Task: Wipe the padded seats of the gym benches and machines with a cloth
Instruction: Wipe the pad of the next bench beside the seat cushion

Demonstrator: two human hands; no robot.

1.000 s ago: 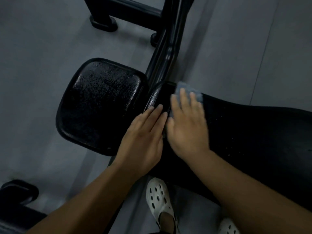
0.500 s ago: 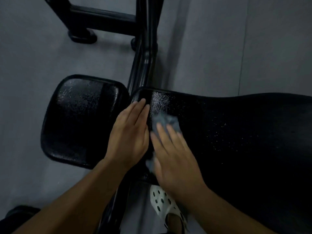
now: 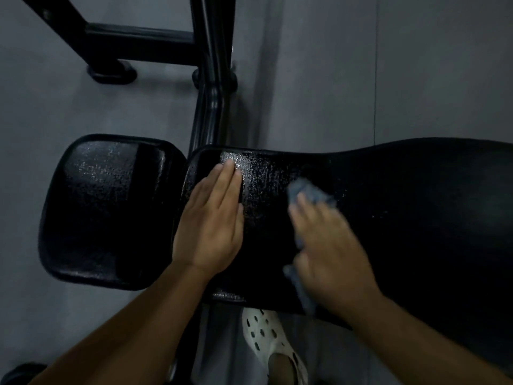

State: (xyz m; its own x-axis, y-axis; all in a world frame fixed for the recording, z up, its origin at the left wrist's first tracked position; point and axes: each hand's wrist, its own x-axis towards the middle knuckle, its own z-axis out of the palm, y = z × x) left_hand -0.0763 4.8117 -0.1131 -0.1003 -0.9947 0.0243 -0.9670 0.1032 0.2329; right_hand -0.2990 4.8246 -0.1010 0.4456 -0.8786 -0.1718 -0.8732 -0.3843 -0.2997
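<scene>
Blue cloth (image 3: pixel 308 192) under flat right hand (image 3: pixel 331 252)

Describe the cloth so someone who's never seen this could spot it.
Find the long black bench pad filling the view's right side. On it, the right hand presses a crumpled cloth, which peeks out past the fingers. It is the only pale blue-grey, soft thing against the black padding.

The place is a gym. A black bench stands here, built of two separate cushions: a short seat pad (image 3: pixel 111 209) and a long back pad (image 3: pixel 402 218), both with a grained, glossy cover. A black tubular frame (image 3: pixel 212 93) runs out from between them to a crossbar with a capped foot (image 3: pixel 112 72). The floor (image 3: pixel 416 65) is plain grey with a straight seam.
</scene>
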